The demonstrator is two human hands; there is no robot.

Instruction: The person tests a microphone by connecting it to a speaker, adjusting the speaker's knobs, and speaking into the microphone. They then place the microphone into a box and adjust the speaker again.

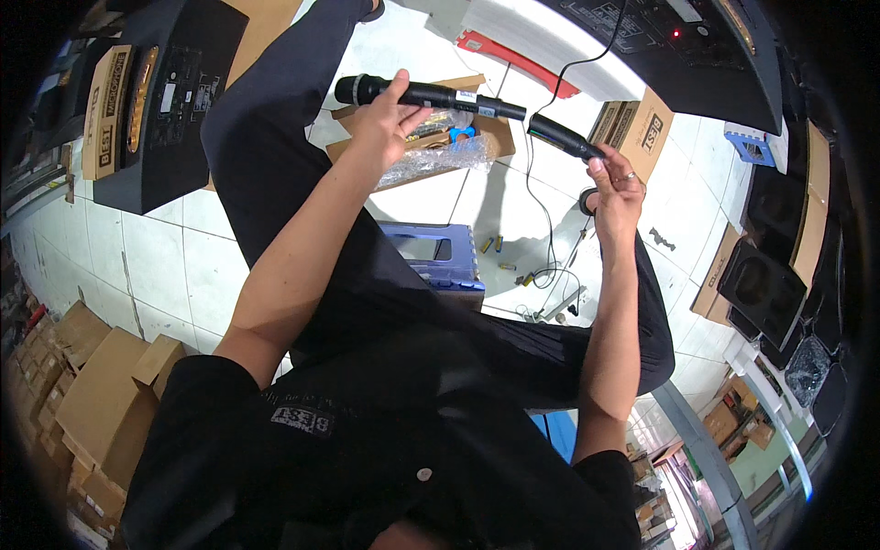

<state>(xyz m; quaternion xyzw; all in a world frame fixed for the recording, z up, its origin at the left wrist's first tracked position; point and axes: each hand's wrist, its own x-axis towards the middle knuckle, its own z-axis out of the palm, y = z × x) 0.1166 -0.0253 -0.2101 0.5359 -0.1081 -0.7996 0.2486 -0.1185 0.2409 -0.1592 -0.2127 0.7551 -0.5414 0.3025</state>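
A black handheld microphone (431, 94) with a round dark head at its left end lies across my left hand (390, 124), whose fingers are closed around it. Small pale labels show on its body. My right hand (619, 188) pinches the far right end of a black tube-shaped piece (564, 136). The two black pieces meet end to end; whether they are joined cannot be made out. Below my left hand sits an open cardboard box (500, 137) with bubble wrap (440, 163) and a blue item inside.
A blue plastic stool (467, 257) stands between my legs. Several batteries (490, 244) and a thin black cable (541, 197) lie on the white tiled floor. Black speakers (687, 55) stand ahead and at both sides. Cartons (101, 390) are piled at the lower left.
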